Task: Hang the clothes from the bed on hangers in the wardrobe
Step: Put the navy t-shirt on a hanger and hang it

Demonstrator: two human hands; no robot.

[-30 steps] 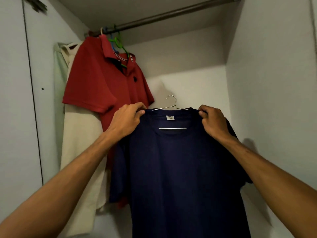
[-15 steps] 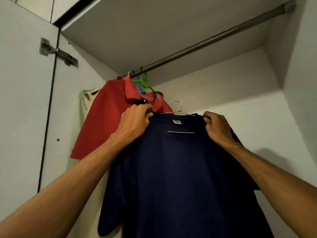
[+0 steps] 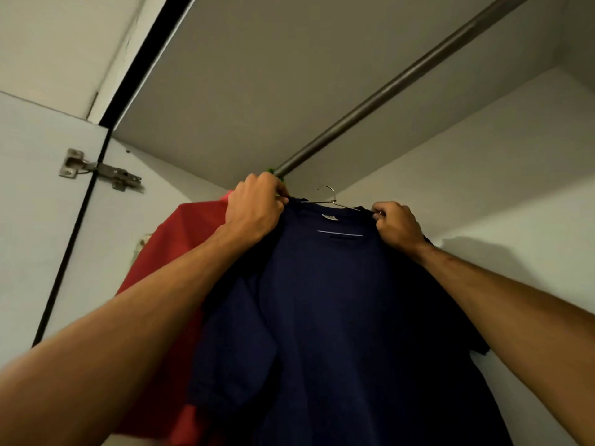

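Navy T-shirt (image 3: 338, 317) sits on a thin wire hanger (image 3: 331, 196), held up just below the metal rail (image 3: 402, 82). Hook is not on the rail yet: its tip is under the rail and apart from it. Left hand (image 3: 254, 207) grips the shirt at the collar end of one shoulder, fingers curled round the fabric; can't tell whether the hanger arm is inside that grip. Right hand (image 3: 397, 225) pinches the other shoulder seam, fingers curled tight. Hanger's lower bar shows through the neck opening, with the white size label (image 3: 330, 217) just above it. Red shirt (image 3: 180, 246) hangs below the rail's far end, behind the left hand and partly covered by the navy one. Sliver of green hanger (image 3: 273, 171) shows right at the rail, touching the left knuckles. Steel hinge (image 3: 99, 170) is well off to the side of the rail's far end, on the white wardrobe door (image 3: 32, 220).
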